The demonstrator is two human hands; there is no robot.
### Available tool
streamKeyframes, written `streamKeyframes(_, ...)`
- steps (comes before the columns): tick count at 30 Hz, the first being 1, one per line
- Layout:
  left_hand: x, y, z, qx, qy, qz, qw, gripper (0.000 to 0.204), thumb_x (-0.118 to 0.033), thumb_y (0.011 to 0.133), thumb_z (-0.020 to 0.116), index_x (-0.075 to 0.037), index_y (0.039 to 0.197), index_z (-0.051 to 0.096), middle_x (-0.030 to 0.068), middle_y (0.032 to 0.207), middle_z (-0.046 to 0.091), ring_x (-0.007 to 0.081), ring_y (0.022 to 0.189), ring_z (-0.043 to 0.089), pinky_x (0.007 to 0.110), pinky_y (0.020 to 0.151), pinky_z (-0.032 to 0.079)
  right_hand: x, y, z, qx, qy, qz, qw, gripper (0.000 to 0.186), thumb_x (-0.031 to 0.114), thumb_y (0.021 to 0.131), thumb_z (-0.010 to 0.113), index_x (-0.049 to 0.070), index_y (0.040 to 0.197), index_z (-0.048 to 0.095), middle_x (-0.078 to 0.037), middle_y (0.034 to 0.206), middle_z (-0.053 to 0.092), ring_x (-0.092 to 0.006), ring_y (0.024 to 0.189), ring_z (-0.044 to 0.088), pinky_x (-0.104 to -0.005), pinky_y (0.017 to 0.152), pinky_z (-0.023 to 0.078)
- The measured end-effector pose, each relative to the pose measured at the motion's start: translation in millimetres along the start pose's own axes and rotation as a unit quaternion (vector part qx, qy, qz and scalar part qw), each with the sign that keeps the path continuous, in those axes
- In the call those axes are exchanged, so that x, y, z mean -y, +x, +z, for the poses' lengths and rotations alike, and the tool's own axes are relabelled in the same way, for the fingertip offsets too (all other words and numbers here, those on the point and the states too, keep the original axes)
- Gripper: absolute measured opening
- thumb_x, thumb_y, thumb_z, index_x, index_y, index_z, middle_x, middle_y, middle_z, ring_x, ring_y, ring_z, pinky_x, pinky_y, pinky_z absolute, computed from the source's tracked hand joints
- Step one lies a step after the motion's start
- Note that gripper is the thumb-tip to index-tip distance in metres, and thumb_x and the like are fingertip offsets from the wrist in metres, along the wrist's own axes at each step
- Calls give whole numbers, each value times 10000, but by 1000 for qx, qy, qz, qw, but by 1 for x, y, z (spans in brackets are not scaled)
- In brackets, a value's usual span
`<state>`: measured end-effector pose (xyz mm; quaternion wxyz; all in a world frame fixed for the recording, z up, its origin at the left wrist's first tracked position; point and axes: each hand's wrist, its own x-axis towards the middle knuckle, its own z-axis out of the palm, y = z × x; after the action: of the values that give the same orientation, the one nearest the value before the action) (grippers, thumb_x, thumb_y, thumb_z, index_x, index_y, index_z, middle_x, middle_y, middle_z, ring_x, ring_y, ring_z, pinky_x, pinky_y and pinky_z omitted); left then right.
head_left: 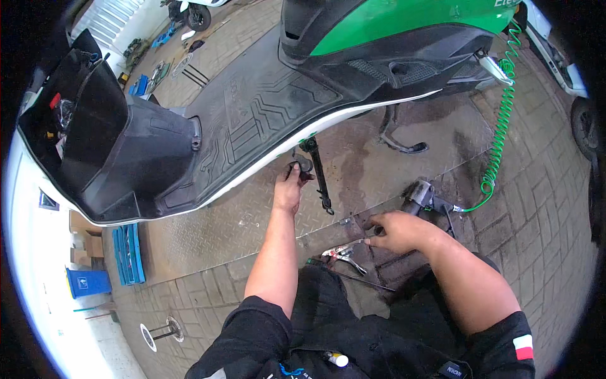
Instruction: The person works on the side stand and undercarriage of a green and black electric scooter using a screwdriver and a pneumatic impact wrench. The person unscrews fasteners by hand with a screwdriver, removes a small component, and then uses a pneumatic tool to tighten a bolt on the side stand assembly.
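Left hand (288,191) gripped dark part (304,165) beside side stand (319,178); loose pinch risked dropping it. Right hand (402,232) apart, grip unclear.

Free gap between side stand (319,175) and centre stand (414,148) — scooter (271,104) overhead, air tool (417,195) just beyond right hand (403,232).

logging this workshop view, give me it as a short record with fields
vehicle: green, black and white scooter
left hand: holds a dark rounded part beside a black bar, below the scooter's near edge
right hand: low, between a grey-and-black tool and pliers; whether it holds anything is unclear
hose: green, coiled, running to the grey-and-black tool
far left: blue toolbox, blue bin
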<state>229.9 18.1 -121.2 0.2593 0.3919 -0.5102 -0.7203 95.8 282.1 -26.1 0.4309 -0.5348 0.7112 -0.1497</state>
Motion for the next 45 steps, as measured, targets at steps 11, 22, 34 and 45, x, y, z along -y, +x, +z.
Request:
streamKeyframes(11,16,17,-4,-56,268,149,950,284,-229,963,500,-7,1122,577,148,915,655,241,847,633,342,769,470,8,33,6,-47,-22,60,997,573,417,835,615,20,1243,543,-226,1145,611,-371,1092,570,-430,948,443)
streamKeyframes(22,-24,3,46,-45,456,132,879,373,-246,934,477,-7,1219,505,269,1186,564,426,1116,530,463,945,426,13,176,-4,-411,-51,-14,910,449,247,820,648,42,1205,538,-220,1063,609,-390,960,599,-455,839,484)
streamKeyframes(34,-25,-10,52,-120,442,181,870,296,-193,878,543,-9,1104,593,246,990,641,401,933,618,458,815,485,1,183,0,-374,-83,-55,922,308,209,828,587,43,1088,582,-201,1098,580,-390,963,588,-461,823,493)
streamKeyframes(45,-32,-46,30,-127,400,100,902,379,-288,836,624,-30,1113,599,203,831,679,354,827,668,428,766,518,0,189,0,-441,-187,-101,872,316,243,823,607,47,1069,578,-174,1103,575,-361,984,573,-468,913,431)
